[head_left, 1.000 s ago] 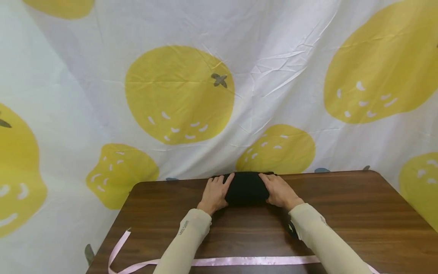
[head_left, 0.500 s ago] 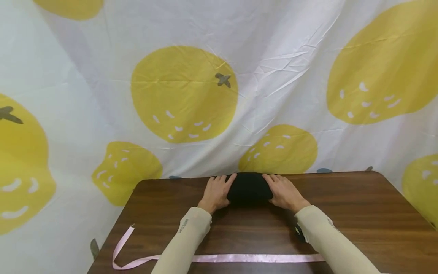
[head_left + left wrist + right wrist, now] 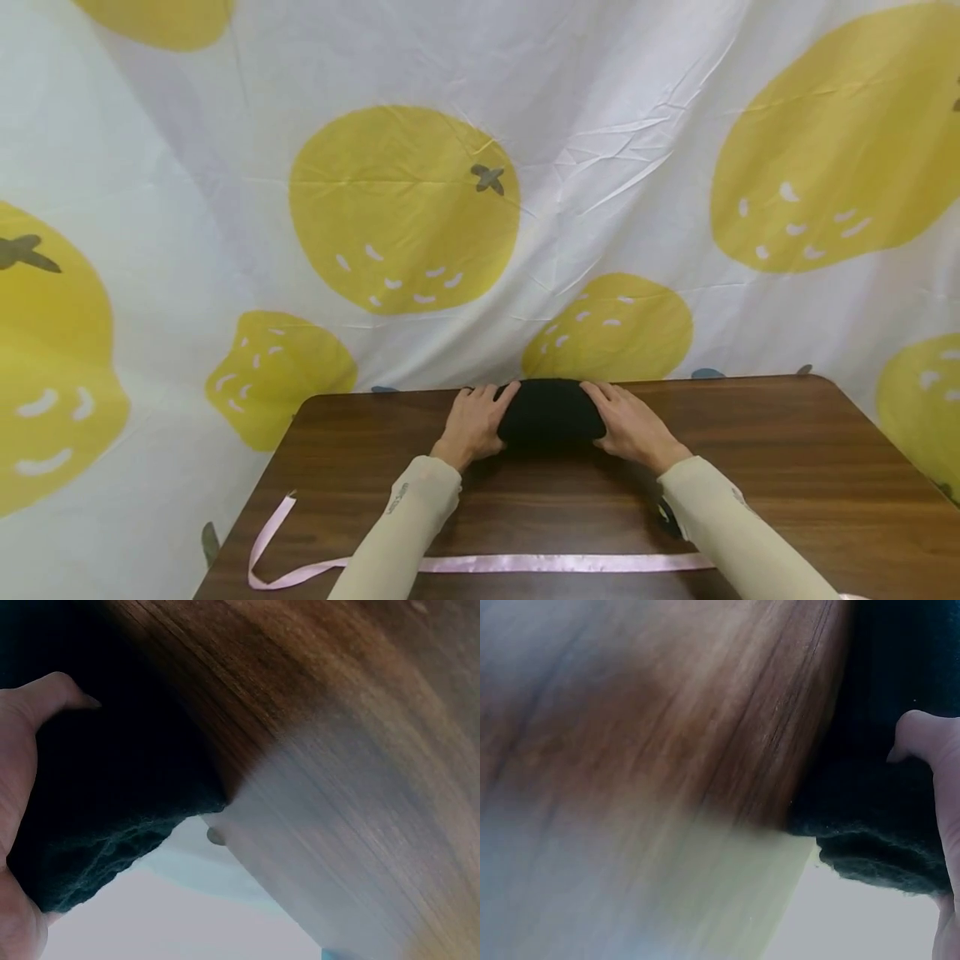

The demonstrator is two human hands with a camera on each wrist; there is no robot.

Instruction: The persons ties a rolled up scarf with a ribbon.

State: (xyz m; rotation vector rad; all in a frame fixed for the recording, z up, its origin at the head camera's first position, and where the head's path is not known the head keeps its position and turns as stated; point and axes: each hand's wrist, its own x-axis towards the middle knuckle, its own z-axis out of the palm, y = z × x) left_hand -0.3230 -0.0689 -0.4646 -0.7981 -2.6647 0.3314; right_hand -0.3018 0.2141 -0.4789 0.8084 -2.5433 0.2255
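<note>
A thick, rolled or folded black cloth (image 3: pixel 551 414) lies near the far edge of the wooden table. My left hand (image 3: pixel 472 423) grips its left end, thumb on the near side and fingers over the top. At the opposite end my right hand (image 3: pixel 633 427) holds it the same way. In the left wrist view, the thumb presses into the dark cloth (image 3: pixel 127 765), whose end shows crumpled layers. The right wrist view shows layered, fuzzy edges of the cloth (image 3: pixel 877 802) beside the thumb. Most fingertips are hidden behind the cloth.
A pink satin ribbon (image 3: pixel 562 563) runs across the near part of the brown table (image 3: pixel 787 467), passing beneath both forearms and bending up at its left end. Behind the table hangs a white curtain (image 3: pixel 600 75) printed with yellow fruit.
My right hand has shifted slightly to the right, and a wider stretch of the black cloth shows between the hands. The left hand keeps its grip. The head view has turned a little.
</note>
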